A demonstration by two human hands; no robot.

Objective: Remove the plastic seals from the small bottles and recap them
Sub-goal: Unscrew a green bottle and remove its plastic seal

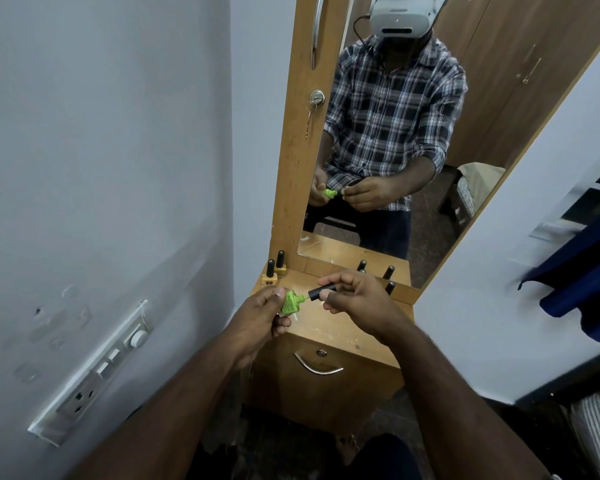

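A small green bottle [289,302] is held tilted above the desk's [340,332] front left part, its neck pointing right and open. Its black cap [323,292] is off, just beside the neck and in line with it, a thin brush stem showing between them. Two yellow bottles [275,273] with black caps stand upright at the desk's back left corner. More black-capped bottles [388,277] stand along the back edge toward the right, their bodies hidden.
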